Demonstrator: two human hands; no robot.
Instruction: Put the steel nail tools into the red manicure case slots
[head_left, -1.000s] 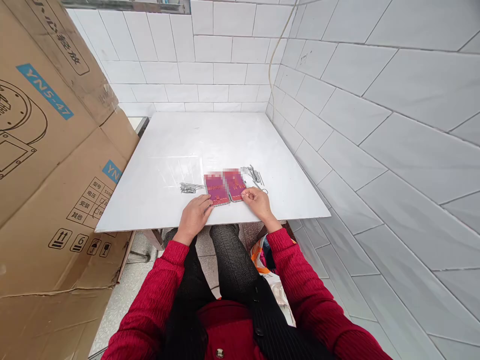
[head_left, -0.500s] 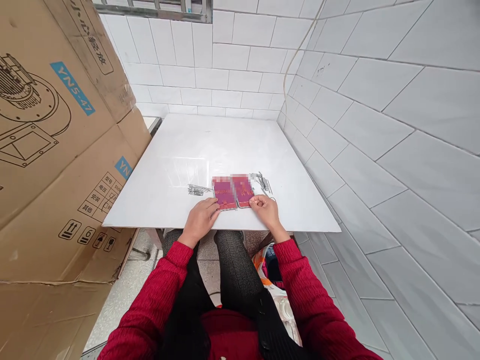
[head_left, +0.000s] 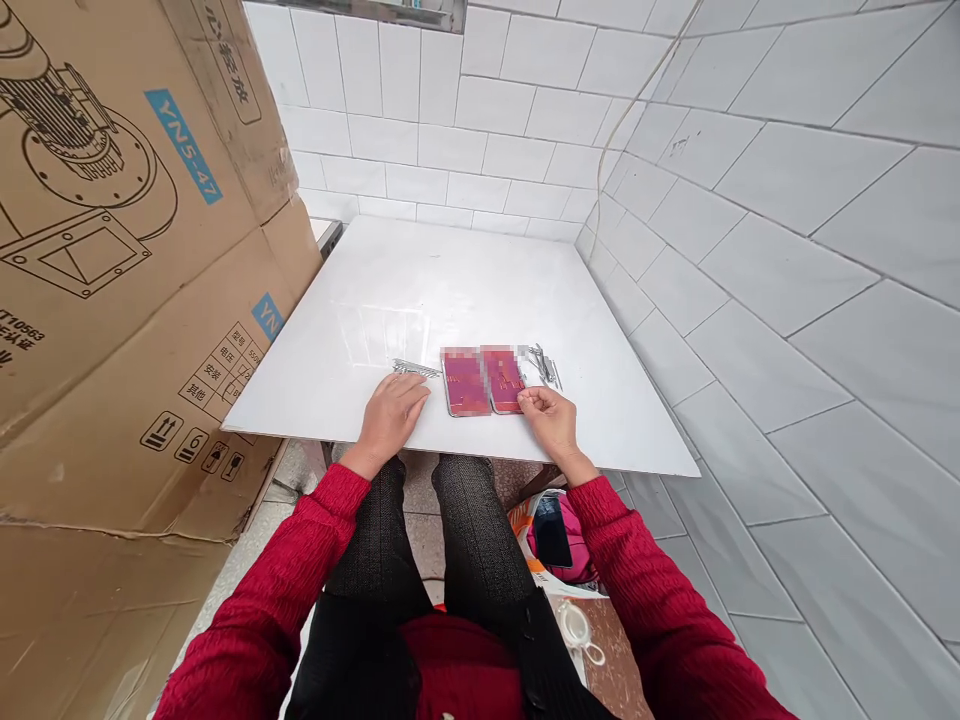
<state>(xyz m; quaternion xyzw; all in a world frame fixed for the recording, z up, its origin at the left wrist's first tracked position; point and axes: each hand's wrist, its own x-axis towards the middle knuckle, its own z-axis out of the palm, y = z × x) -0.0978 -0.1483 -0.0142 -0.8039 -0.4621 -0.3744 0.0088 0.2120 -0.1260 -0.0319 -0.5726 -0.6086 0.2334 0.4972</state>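
Note:
A flat, open case (head_left: 466, 392) lies on the white table, its two red-purple halves side by side with gold-coloured marks across them. Parts of it are blurred out. My right hand (head_left: 551, 422) has thumb and forefinger pinched at the case's right edge. Left of the case, my left hand (head_left: 391, 415) rests on the table, apart from it, fingers loosely stretched. Just beyond those fingertips is a small pile of thin silver metal pieces (head_left: 414, 368). A second pile of metal pieces (head_left: 545, 367) lies beyond my right hand, too small to name.
The white table (head_left: 450, 280) reaches back to a tiled wall (head_left: 480, 150). A large cardboard box (head_left: 225, 250) stands along the left side. Below the table's right front are a bag with a dark phone-like thing (head_left: 553, 532) and a white round strainer-like item (head_left: 576, 625).
My left hand has come off the case's left edge and moved left to the metal pieces. My right hand stays at the case's right edge. The view has shifted slightly.

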